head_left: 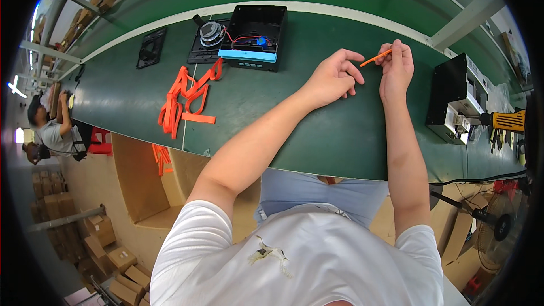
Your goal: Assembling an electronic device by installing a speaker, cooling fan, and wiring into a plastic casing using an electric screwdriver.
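Observation:
Over the right part of the green bench, my right hand (395, 73) pinches one end of a thin orange strip (373, 59). The strip's free end points toward my left hand (333, 81), whose fingers are apart and curved, with nothing held in them. Whether a fingertip touches the strip, I cannot tell. Further left on the bench lies a loose heap of orange strips (170, 110). Beyond them sits an open black box (258, 20) with a light blue front edge, red wires and a blue part inside. A round silver speaker (211, 34) on a black panel is beside it.
A black frame (151, 49) lies at the far left of the green bench (243, 119). At right stands a black and metal machine (453, 99) beside a yellow-black handled tool (507, 121). Below are a cardboard box (136, 175) and a fan (501, 226). Another person (59, 130) is at far left.

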A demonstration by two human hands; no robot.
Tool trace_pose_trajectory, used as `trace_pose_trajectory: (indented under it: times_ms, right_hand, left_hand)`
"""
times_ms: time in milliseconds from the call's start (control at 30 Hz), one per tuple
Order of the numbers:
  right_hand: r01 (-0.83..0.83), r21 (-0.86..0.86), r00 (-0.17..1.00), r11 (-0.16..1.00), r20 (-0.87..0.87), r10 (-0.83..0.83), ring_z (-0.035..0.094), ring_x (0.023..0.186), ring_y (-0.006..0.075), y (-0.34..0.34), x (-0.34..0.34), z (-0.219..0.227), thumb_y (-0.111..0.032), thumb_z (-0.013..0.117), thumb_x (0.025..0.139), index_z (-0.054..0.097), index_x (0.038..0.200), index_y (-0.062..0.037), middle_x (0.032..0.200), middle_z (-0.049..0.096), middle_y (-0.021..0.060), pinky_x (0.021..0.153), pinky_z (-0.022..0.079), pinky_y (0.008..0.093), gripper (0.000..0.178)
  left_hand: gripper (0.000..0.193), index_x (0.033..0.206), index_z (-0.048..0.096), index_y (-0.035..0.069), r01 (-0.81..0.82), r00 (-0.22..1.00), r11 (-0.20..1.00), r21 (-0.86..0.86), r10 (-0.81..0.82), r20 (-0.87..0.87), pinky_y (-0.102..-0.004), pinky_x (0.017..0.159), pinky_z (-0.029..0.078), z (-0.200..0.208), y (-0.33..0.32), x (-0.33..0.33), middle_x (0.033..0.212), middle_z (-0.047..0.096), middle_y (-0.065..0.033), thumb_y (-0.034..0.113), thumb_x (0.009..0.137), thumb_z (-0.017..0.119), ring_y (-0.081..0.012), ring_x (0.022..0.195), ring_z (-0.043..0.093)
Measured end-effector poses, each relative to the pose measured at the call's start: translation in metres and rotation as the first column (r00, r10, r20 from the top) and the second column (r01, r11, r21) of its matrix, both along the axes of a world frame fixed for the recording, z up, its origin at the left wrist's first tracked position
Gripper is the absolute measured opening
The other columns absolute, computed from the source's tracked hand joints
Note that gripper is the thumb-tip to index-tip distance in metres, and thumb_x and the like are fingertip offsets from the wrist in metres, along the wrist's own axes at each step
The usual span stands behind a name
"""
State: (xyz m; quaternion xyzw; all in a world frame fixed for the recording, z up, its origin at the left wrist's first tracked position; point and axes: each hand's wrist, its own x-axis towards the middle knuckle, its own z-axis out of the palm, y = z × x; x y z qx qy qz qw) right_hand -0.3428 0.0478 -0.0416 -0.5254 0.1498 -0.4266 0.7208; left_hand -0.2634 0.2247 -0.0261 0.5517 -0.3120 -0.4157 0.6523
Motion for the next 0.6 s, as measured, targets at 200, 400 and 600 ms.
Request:
trace_pose_trajectory:
  times_ms: [200,400,600]
  right_hand:
    - [0.007,0.17,1.0,0.986,-0.007,-0.006,0.052,0.068,0.0131,-0.021,0.0,-0.009,-0.027,0.056,0.108,0.054,0.096,-0.0049,0.084,0.061,0.007,0.064,0.047,0.0302,0.025]
    - [-0.024,0.166,1.0,0.986,0.007,0.023,0.052,0.068,0.0128,-0.023,0.0,-0.006,-0.027,0.058,0.107,0.054,0.097,-0.0048,0.084,0.061,0.0061,0.064,0.046,0.0287,0.025]
    - [-0.024,0.161,0.999,0.987,-0.027,0.029,0.052,0.067,0.0123,-0.023,0.001,-0.007,-0.029,0.06,0.106,0.054,0.096,-0.0056,0.084,0.061,0.0052,0.064,0.046,0.0279,0.026]
  left_hand:
    - [0.038,0.122,0.061,0.002,0.241,0.517,0.886,0.396,-0.462,0.721,-0.0405,0.084,0.054,0.067,0.068,-0.009,0.103,0.071,-0.0174,0.021,0.09,0.07,-0.0344,0.096,0.069]
    - [0.033,0.109,0.069,0.004,-0.485,0.607,0.737,0.471,-0.104,0.788,-0.0394,0.075,0.056,0.125,0.188,0.019,0.093,0.074,-0.0128,0.017,0.081,0.079,-0.0277,0.086,0.073]
    - [0.054,0.132,0.062,0.006,-0.674,0.517,0.483,0.559,-0.231,0.824,-0.0415,0.1,0.049,0.088,0.244,0.061,0.137,0.06,-0.0113,0.016,0.082,0.08,-0.0316,0.134,0.05]
